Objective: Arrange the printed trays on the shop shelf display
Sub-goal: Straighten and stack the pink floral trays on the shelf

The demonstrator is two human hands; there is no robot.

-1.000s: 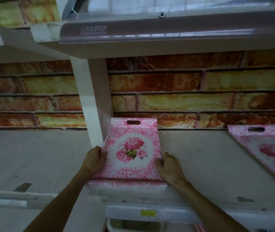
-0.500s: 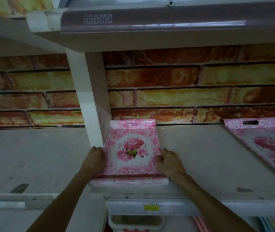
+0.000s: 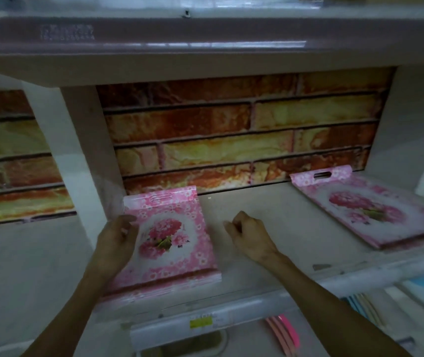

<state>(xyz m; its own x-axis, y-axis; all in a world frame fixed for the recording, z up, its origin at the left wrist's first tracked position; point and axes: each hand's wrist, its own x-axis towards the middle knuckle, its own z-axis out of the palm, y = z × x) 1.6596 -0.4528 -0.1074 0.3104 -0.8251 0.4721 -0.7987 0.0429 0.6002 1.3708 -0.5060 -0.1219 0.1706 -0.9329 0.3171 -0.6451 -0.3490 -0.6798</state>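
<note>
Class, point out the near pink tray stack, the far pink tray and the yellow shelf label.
Near tray stack (image 3: 177, 243): head view, flower print at centre.
Far tray (image 3: 365, 210): head view, flower print.
Yellow label (image 3: 200, 323): head view, its middle.

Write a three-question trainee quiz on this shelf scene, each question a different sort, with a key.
1. True or false: the right hand grips the left stack.
2. Which hand touches that stack? A) left hand B) right hand C) both
3. Fill in: the right stack lies on the shelf with its handle slot toward the ____ wall.

Key: 1. False, it is off the stack, fingers curled. 2. A. 3. Brick.
</note>
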